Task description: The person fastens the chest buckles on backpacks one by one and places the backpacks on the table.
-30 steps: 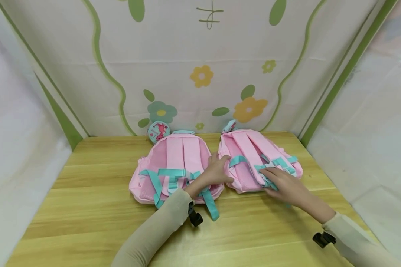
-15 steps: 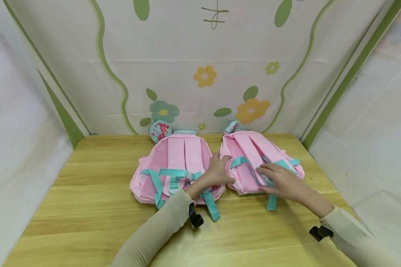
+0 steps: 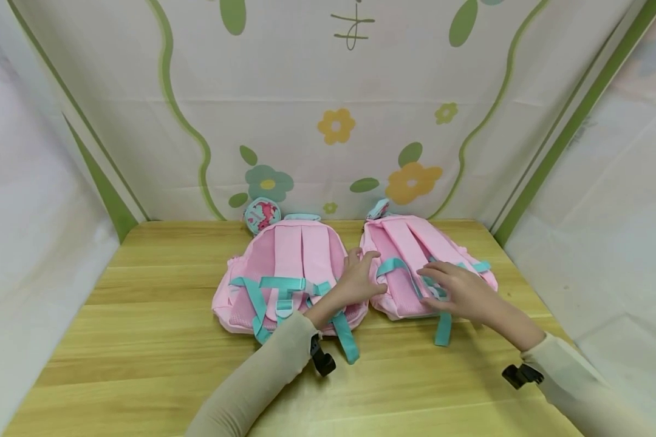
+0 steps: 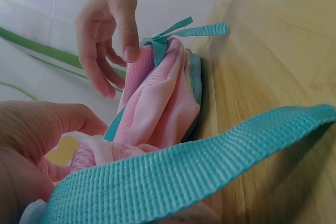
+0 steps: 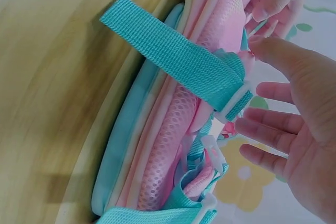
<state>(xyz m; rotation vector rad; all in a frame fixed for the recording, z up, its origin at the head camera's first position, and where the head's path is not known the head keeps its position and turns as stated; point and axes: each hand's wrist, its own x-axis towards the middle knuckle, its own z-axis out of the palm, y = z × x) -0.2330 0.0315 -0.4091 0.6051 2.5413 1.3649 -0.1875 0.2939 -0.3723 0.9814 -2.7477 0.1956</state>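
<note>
Two pink backpacks lie side by side, straps upward: a left backpack [image 3: 288, 252] and a right backpack [image 3: 437, 237]. My left hand [image 3: 356, 284] is at the left backpack's right edge, thumb and fingers spread, beside the right backpack; the head view does not settle whether it touches either. Over the lower straps of the right backpack is my right hand [image 3: 459, 291]. The right wrist view has its fingers [image 5: 270, 135] extended and holding nothing, near a teal strap [image 5: 173, 56] with a white buckle. That strap's loose end [image 3: 444, 329] hangs over the table.
Both bags stand on a wooden table [image 3: 158, 358] near a patterned cloth back wall [image 3: 284, 79]. A round teal-and-pink pouch [image 3: 261, 215] sits at the top of the left backpack. Another teal strap end [image 3: 345, 338] trails from that bag. Cloth walls stand at both sides.
My right hand has let go of the teal straps on the right backpack and moved slightly left, its fingers opened. A strap end now hangs at the front. My left hand stays nearly still.
</note>
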